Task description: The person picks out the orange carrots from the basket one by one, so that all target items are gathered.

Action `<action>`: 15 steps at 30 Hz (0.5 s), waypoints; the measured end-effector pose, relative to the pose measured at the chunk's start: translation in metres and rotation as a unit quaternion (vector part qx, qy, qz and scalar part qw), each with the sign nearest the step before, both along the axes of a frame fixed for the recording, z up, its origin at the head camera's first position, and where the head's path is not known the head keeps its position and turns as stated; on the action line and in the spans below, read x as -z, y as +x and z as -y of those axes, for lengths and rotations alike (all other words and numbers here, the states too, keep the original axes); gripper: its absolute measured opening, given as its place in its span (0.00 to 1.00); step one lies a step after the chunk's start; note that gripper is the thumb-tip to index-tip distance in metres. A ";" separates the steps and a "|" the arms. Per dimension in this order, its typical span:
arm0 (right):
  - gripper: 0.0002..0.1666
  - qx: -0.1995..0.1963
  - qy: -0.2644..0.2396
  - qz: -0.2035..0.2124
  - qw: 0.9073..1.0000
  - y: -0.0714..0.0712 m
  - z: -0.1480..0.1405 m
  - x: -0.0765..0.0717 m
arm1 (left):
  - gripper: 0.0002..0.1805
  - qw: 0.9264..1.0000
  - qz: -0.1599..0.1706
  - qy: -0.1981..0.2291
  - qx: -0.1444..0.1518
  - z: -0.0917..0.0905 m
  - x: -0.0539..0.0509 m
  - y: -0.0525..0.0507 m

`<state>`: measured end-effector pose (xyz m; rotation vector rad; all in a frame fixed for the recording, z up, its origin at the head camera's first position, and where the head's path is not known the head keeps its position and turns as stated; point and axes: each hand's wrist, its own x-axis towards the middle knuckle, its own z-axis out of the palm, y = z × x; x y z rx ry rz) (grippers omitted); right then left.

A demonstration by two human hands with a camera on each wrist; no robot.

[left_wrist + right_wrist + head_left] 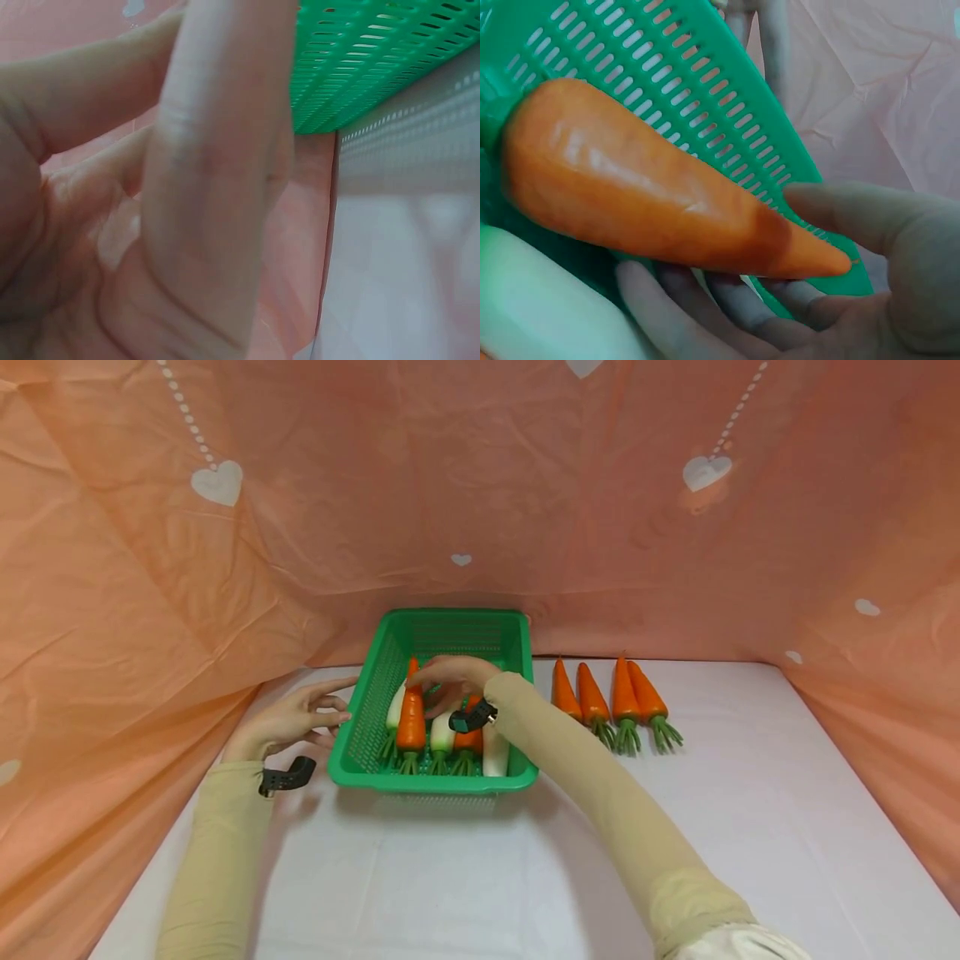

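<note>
In the head view, a green plastic basket (431, 783) holds carrots and white radishes. My right hand (457, 675) reaches into it around the narrow end of a carrot (411, 722). The right wrist view shows the thumb (840, 214) just off one side of this carrot, with the other fingers loosely bent along and partly beneath it. A white radish (544, 300) lies beside it. My left hand (288, 718) is at the basket's left side, fingers loosely bent and fingertips close against the rim; whether they touch cannot be told.
Several carrots (625, 693) lie on the white table (750, 793) right of the basket, green stems toward me. Another carrot (468, 742) and a radish (495, 752) lie inside the basket. A peach-coloured curtain (480, 510) encloses the back and sides.
</note>
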<state>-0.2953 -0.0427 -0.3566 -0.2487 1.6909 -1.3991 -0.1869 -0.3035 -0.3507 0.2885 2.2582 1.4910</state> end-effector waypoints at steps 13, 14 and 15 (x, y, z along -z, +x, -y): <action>0.42 -0.055 0.009 0.032 0.998 0.015 -0.004 -0.004 | 0.37 1.000 -0.002 -0.008 0.002 0.000 -0.001 0.000; 0.43 -0.054 0.011 0.029 0.998 0.016 -0.005 -0.004 | 0.37 1.000 -0.001 -0.007 0.003 -0.001 -0.001 0.000; 0.43 -0.051 0.013 0.026 0.998 0.017 -0.005 -0.005 | 0.37 1.000 -0.001 -0.007 0.004 -0.001 -0.002 0.000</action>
